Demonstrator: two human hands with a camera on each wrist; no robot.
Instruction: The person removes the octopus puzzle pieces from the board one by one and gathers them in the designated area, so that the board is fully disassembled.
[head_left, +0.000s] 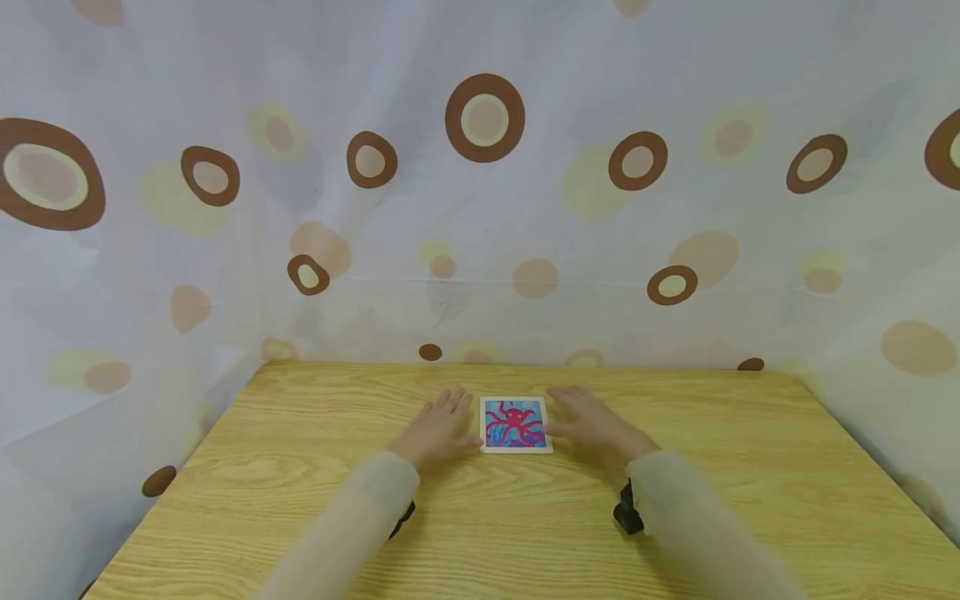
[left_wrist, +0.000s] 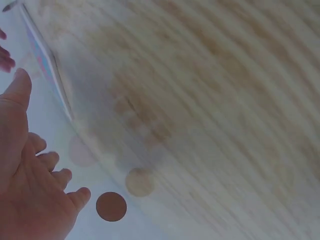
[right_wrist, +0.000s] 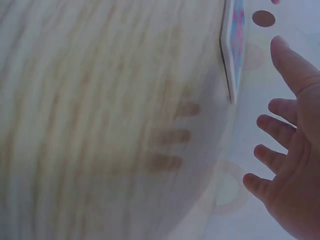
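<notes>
A flat square picture board with a white border lies on the wooden table, showing a pink-red octopus on blue. Just left of it is my left hand, fingers spread and the thumb near the board's lower left corner. My right hand hovers at the board's right side, its thumb near that edge. From the left wrist view, the left hand holds nothing and the board appears edge-on beyond the thumb. The right wrist view has the right hand with fingers apart and empty, the board beyond it.
The wood-grain table reaches back to a pale curtain patterned with brown, peach and yellow circles, which also hangs at both sides. Dark devices, one of them a black wrist camera, sit at both wrists.
</notes>
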